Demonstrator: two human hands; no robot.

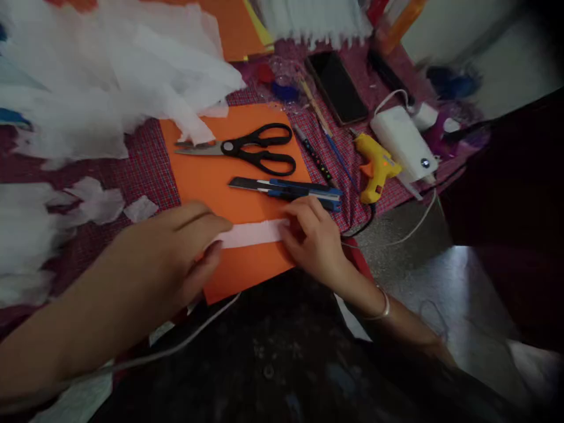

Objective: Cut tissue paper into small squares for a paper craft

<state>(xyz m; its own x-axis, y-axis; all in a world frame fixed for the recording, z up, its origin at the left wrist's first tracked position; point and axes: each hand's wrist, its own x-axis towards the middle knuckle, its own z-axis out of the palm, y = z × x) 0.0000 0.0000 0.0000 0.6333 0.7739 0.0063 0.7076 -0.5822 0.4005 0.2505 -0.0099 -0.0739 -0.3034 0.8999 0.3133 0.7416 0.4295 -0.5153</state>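
Observation:
A narrow strip of white paper [251,234] is stretched level between my two hands, over an orange sheet [238,273]. My left hand [176,247] pinches its left end between thumb and fingers. At the other end, my right hand [314,238] has thumb and fingertips closed on the strip. Just beyond my right fingers lies a blue utility knife [286,191], its dark blade pointing left. Black-handled scissors [247,148] rest farther back on the orange sheet, a scrap of white paper covering part of their blades.
Crumpled white tissue paper [118,70] heaps over the back left of the checked cloth [145,158]. On the right lie a yellow glue gun [374,167], a white power box [405,141], a phone [337,85], a paintbrush [321,114] and a dotted pen [314,154]. Cables hang off the edge.

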